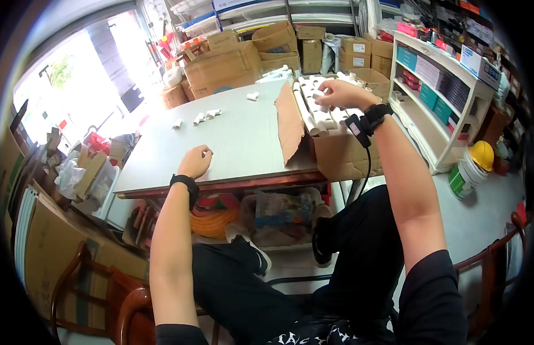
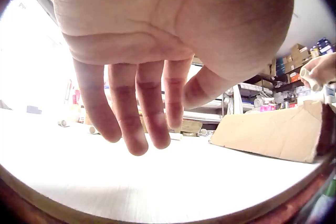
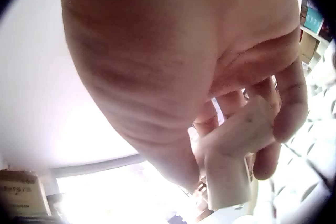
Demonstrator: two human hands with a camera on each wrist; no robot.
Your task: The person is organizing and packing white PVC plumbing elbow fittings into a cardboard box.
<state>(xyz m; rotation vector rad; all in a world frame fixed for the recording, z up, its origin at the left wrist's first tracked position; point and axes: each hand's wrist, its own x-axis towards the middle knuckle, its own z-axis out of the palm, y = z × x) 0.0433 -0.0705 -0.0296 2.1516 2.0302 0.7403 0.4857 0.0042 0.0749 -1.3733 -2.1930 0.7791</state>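
Observation:
In the right wrist view, my right hand (image 3: 184, 71) holds a white T-shaped pipe fitting (image 3: 228, 182) between thumb and fingers. The head view puts this hand (image 1: 344, 95) over an open cardboard box (image 1: 344, 158) packed with white pipe fittings (image 1: 323, 122). My left hand (image 1: 195, 162) is near the front edge of the table (image 1: 238, 135), its fingers loosely bent and holding nothing. In the left wrist view its fingers (image 2: 137, 142) hang down, slightly spread. Several loose white fittings (image 1: 199, 119) lie farther back on the table, with another fitting (image 1: 252, 96) off toward the box.
A box flap (image 1: 288, 123) folds out over the tabletop. Cardboard boxes (image 1: 224, 66) are stacked behind the table. To the right stands a white shelf unit (image 1: 445, 115), with a yellow helmet (image 1: 481, 155) on a bucket (image 1: 465, 178). Wooden chairs (image 1: 103, 282) flank me.

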